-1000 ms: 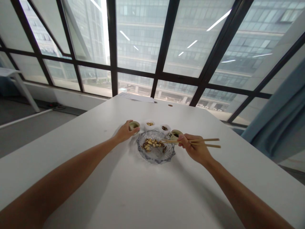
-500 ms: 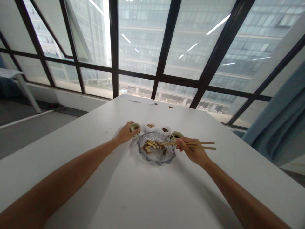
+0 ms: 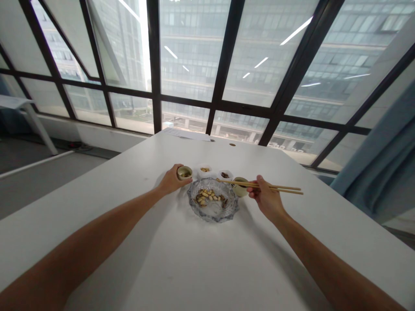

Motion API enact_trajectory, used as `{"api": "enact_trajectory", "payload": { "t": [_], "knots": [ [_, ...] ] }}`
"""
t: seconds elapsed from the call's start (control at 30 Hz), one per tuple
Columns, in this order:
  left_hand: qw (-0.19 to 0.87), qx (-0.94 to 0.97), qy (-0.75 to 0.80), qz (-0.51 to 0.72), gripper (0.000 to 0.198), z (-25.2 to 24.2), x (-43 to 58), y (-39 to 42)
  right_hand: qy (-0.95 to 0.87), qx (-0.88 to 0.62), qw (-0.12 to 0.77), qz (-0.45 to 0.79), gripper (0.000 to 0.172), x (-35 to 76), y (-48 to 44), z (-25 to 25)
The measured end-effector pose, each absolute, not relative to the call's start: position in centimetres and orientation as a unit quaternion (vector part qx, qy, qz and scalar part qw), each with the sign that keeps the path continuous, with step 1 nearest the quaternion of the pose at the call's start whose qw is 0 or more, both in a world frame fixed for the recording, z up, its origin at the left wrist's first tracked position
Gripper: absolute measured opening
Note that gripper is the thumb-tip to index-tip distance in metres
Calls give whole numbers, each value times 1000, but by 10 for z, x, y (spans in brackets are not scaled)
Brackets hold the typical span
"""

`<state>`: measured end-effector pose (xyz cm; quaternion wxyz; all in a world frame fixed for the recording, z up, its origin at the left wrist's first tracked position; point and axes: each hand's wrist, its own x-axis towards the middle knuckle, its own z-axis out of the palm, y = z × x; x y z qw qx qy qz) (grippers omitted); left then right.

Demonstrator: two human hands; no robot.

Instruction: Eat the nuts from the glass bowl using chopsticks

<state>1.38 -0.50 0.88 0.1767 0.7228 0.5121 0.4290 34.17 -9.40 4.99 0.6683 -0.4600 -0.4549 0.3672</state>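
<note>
My left hand is wrapped round a small green cup, tilted a little towards me, with some pieces visible inside. In my right hand is a pair of chopsticks, their tips pointing left above the far rim of a clear glass bowl. Pale nuts lie in the bowl, with darker pieces at its right side. Another green cup stands at the bowl's right, partly behind the chopsticks. Whether the tips pinch anything is too small to tell.
Behind the bowl stand two small white dishes, one with pale bits, the other with dark bits. Papers lie at the white table's far edge. Windows rise beyond it, and a blue curtain hangs at right.
The chopsticks have lifted from the nuts to above the bowl's far rim, and my right hand has shifted right. The left cup now tilts more towards me, showing its contents.
</note>
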Motion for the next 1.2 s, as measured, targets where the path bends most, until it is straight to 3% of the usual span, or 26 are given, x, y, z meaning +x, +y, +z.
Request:
{"api": "enact_trajectory", "payload": {
  "t": [0.27,0.4,0.6,1.0,1.2],
  "knots": [
    [144,726,487,465,68,5,12,-1,-487,-463,665,326,54,345,-94,49],
    [121,739,444,493,68,2,10,1,-572,-465,621,265,55,340,-104,57],
    [102,754,406,507,66,2,11,0,-606,-461,581,287,56,335,-114,67],
    [67,763,417,489,66,-2,11,5,-406,-437,682,423,50,330,-99,49],
    [59,772,419,474,67,-3,12,7,-536,-435,668,278,52,286,-100,68]
  ]
}}
